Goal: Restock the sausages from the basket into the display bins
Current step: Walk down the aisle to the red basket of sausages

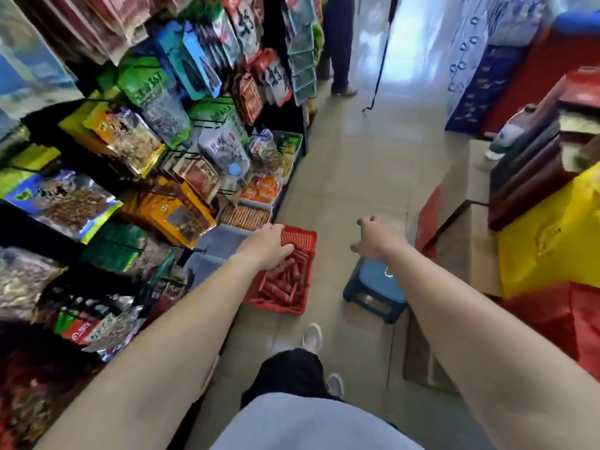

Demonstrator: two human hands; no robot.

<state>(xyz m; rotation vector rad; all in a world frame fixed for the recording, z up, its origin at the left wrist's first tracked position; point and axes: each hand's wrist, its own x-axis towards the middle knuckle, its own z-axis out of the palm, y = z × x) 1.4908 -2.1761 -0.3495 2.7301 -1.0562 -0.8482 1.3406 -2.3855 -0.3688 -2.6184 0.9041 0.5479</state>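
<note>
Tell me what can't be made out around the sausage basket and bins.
Head view:
Left hand: fingertips hidden under it in the red basket; grip on sausages unclear.
Grey bins: partly covered by the left arm and hanging packets.
Packet labels: blurred.

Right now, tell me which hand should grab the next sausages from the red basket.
Left. The left hand is in the red basket, fingers on the sausages, with the grey bins beside it. The right hand hangs open above the blue stool, off to the side.

head-worn wide-angle view, looking forward and down, over both outstretched arms, shop aisle
</note>
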